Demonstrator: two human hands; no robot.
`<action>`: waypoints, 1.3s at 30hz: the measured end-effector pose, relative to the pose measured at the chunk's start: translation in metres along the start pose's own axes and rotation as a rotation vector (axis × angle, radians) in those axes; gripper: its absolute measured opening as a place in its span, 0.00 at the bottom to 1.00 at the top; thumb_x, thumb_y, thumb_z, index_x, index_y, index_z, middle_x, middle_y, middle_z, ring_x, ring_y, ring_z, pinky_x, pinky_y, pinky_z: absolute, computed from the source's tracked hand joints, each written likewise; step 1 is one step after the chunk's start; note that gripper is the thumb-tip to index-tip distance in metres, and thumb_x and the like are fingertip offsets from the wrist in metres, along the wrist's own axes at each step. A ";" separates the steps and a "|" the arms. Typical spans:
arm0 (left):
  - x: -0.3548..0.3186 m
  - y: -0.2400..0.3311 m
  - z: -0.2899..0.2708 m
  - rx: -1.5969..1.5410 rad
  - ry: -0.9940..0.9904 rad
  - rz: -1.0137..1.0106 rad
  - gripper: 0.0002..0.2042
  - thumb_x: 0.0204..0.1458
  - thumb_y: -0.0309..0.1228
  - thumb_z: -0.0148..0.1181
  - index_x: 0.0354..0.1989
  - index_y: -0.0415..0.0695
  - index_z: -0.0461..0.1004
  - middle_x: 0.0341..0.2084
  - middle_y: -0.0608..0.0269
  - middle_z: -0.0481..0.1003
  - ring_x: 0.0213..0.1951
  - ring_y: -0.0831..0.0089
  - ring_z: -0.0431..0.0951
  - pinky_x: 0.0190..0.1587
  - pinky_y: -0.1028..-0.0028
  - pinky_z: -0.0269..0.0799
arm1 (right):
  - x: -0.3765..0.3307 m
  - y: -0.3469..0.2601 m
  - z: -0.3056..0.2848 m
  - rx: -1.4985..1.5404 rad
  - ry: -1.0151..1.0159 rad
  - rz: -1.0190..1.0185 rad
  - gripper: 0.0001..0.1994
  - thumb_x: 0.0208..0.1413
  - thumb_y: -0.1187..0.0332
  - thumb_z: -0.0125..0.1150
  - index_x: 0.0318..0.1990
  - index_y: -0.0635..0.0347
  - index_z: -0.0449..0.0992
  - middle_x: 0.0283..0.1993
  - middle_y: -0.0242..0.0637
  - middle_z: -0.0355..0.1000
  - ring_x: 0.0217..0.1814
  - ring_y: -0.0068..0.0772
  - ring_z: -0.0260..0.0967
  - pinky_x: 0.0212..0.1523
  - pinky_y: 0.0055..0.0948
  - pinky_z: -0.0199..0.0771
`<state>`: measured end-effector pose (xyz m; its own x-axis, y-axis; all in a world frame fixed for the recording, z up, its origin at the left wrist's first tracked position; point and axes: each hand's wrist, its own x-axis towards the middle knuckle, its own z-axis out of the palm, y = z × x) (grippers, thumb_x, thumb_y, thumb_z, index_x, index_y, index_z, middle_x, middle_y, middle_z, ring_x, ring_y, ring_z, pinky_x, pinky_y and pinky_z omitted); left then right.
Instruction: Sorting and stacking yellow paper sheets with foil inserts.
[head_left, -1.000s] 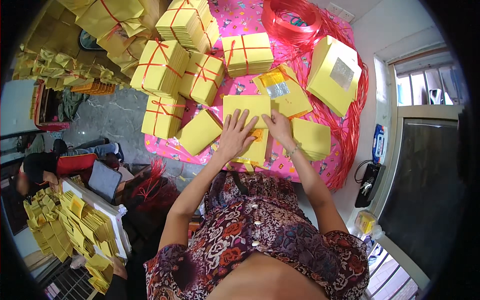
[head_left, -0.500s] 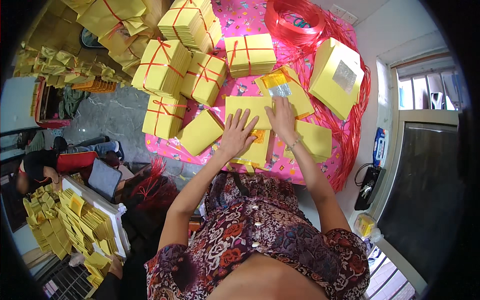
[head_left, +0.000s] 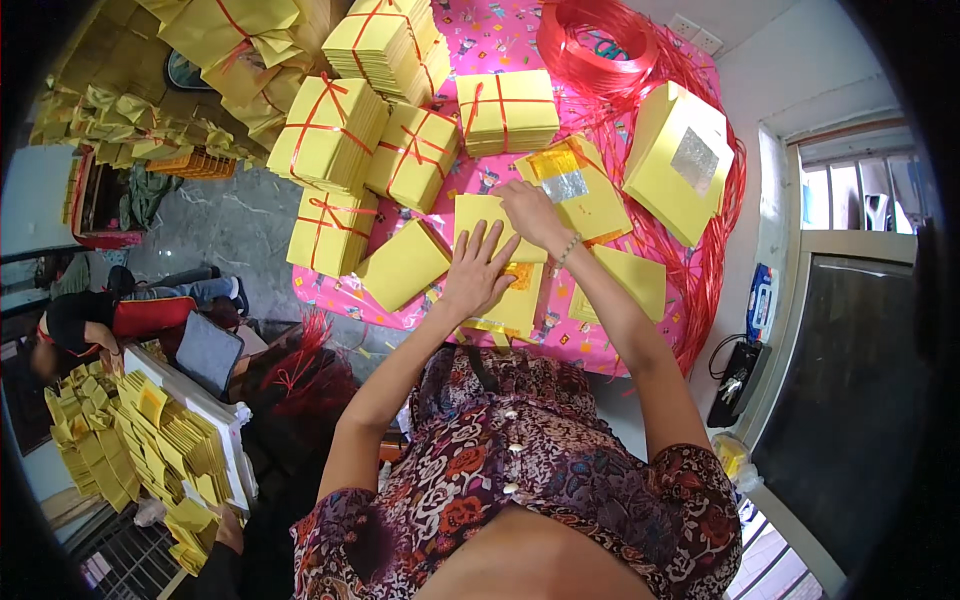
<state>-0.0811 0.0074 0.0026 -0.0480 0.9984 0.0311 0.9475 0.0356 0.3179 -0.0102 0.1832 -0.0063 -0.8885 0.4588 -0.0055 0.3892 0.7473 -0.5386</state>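
Observation:
My left hand [head_left: 478, 268] lies flat with fingers spread on a stack of yellow paper sheets [head_left: 503, 290] at the near edge of a table under a pink patterned cloth [head_left: 520, 30]. My right hand [head_left: 528, 210] reaches farther out and rests on the far end of the same stack, beside a yellow stack topped with gold and silver foil squares [head_left: 578, 188]. Whether the right fingers pinch a sheet is unclear. Loose yellow stacks lie to the left [head_left: 402, 265] and right [head_left: 625, 280] of my hands.
Several yellow bundles tied with red string [head_left: 330, 135] crowd the table's left and far side. A coil of red plastic string [head_left: 598, 45] trails down the right edge. A large yellow stack [head_left: 680, 160] sits at right. A person [head_left: 80, 325] sits on the floor at left, by more yellow paper [head_left: 150, 450].
My right hand has slid away from me along the stack toward the foil-topped stack. My left hand has stayed flat on the sheets.

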 end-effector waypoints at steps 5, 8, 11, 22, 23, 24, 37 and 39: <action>0.000 -0.001 -0.001 -0.024 0.013 0.000 0.32 0.52 0.46 0.51 0.66 0.54 0.52 0.65 0.50 0.50 0.65 0.48 0.47 0.64 0.48 0.40 | -0.001 -0.004 -0.003 0.011 0.016 0.021 0.13 0.52 0.72 0.52 0.46 0.58 0.72 0.43 0.41 0.69 0.47 0.44 0.66 0.49 0.40 0.67; 0.001 -0.001 -0.002 -0.051 0.003 -0.004 0.32 0.52 0.46 0.52 0.66 0.54 0.52 0.65 0.51 0.49 0.66 0.48 0.47 0.64 0.48 0.40 | 0.000 -0.003 -0.003 0.024 0.013 0.034 0.13 0.51 0.73 0.53 0.46 0.58 0.72 0.43 0.41 0.69 0.48 0.44 0.66 0.50 0.40 0.67; 0.001 0.000 -0.002 -0.046 -0.001 -0.005 0.33 0.52 0.46 0.52 0.66 0.55 0.52 0.65 0.51 0.49 0.66 0.48 0.46 0.64 0.48 0.40 | -0.001 0.000 -0.001 0.037 0.020 0.026 0.13 0.51 0.73 0.53 0.46 0.58 0.72 0.43 0.41 0.69 0.48 0.44 0.67 0.50 0.40 0.67; 0.001 -0.003 -0.001 -0.072 -0.011 -0.002 0.33 0.52 0.49 0.51 0.66 0.54 0.52 0.66 0.51 0.48 0.66 0.47 0.45 0.64 0.47 0.41 | 0.002 -0.004 -0.005 0.041 -0.012 0.059 0.13 0.50 0.74 0.53 0.46 0.57 0.72 0.43 0.41 0.69 0.48 0.44 0.67 0.49 0.40 0.68; 0.001 -0.003 -0.001 -0.073 -0.011 -0.003 0.33 0.52 0.49 0.51 0.66 0.54 0.52 0.66 0.51 0.48 0.66 0.47 0.45 0.64 0.47 0.41 | 0.001 -0.005 -0.006 0.032 -0.004 0.051 0.13 0.50 0.74 0.53 0.46 0.57 0.72 0.42 0.41 0.68 0.48 0.44 0.66 0.49 0.40 0.67; 0.002 -0.003 0.000 -0.070 -0.009 0.000 0.34 0.52 0.50 0.51 0.66 0.54 0.52 0.66 0.51 0.48 0.66 0.47 0.44 0.64 0.47 0.40 | 0.000 -0.004 -0.006 0.023 0.005 0.046 0.13 0.50 0.74 0.53 0.45 0.57 0.72 0.42 0.40 0.68 0.47 0.44 0.66 0.49 0.41 0.67; 0.001 -0.005 0.006 -0.029 -0.069 -0.008 0.39 0.48 0.59 0.49 0.67 0.54 0.49 0.67 0.52 0.45 0.67 0.45 0.40 0.65 0.47 0.37 | -0.090 -0.038 0.008 0.142 0.323 0.048 0.06 0.51 0.72 0.56 0.35 0.60 0.67 0.32 0.41 0.65 0.35 0.45 0.67 0.34 0.40 0.68; 0.003 -0.004 0.005 -0.022 -0.068 -0.003 0.40 0.48 0.59 0.49 0.67 0.54 0.49 0.67 0.51 0.45 0.67 0.45 0.41 0.65 0.47 0.38 | -0.097 -0.033 0.019 0.040 0.277 0.050 0.05 0.51 0.72 0.55 0.33 0.60 0.66 0.30 0.41 0.64 0.33 0.45 0.67 0.32 0.40 0.68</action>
<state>-0.0833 0.0107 -0.0035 -0.0282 0.9990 -0.0339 0.9403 0.0380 0.3382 0.0582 0.1048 -0.0040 -0.7659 0.6129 0.1944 0.4165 0.7032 -0.5763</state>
